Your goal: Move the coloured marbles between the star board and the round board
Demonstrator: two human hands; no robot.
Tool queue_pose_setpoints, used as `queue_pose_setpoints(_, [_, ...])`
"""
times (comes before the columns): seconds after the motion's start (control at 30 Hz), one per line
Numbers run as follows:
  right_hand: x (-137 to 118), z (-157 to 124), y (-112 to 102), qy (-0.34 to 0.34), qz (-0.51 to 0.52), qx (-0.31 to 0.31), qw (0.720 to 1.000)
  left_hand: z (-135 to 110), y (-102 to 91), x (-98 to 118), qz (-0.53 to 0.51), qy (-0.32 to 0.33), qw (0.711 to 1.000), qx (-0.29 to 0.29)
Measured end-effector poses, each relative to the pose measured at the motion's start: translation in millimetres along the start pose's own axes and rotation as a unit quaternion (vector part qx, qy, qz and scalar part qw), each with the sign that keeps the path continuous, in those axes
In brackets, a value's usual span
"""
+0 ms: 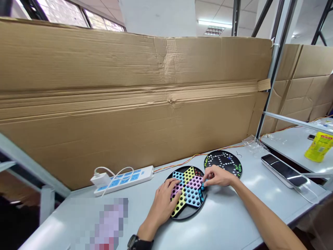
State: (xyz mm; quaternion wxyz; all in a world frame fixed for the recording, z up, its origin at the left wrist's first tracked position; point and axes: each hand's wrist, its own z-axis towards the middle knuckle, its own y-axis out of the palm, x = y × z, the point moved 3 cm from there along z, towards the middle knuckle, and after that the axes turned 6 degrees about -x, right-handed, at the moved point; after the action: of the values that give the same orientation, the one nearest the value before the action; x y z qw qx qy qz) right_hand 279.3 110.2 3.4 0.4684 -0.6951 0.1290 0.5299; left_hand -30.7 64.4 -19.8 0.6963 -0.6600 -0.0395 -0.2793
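A Chinese checkers board (193, 197) with a star of yellow, pink and blue holed sections sits in a round black tray (183, 218). My left hand (163, 200) lies over the board's left side, fingers apart and resting on it, holding nothing. Thumb and fingers of my right hand (216, 176) are pinched together at the board's right edge, with a bit of blue showing at the tips, seemingly a marble. Blue marbles (201, 195) fill the gap just below those fingertips. Dark red marbles (198, 172) lie in the gap at the upper right of the star.
Behind my right hand is a round black lid (221, 159) holding loose green and pale marbles. A white power strip (142, 175) with a plugged charger (100, 180) stands left. A phone (284, 170) lies right. Cardboard (130, 139) walls the back; a yellow pouch (318, 146) stands far right.
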Motion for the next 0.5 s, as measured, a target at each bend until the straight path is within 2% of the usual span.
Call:
queue_pose_setpoints(0.1, [-1.5, 0.6, 8.7, 0.011, -0.007, -0.062, 0.998, -0.1, -0.3, 0.4, -0.010, 0.000, 1.000, -0.011])
queue_pose_setpoints(0.2, [-0.2, 1.9, 13.5, 0.030, -0.003, -0.079, 0.996, 0.0, -0.4, -0.6, -0.009, -0.002, 1.000, -0.012])
queue_pose_setpoints(0.37, [1.3, 4.5, 21.2, 0.069, 0.049, -0.047, 0.995, 0.4, 0.5, -2.2, 0.003, -0.004, 1.000, -0.003])
queue_pose_setpoints(0.5, [-5.1, 6.5, 21.3, 0.050, 0.031, 0.005, 0.998, 0.1, -0.1, -1.7, 0.001, -0.002, 1.000, -0.003])
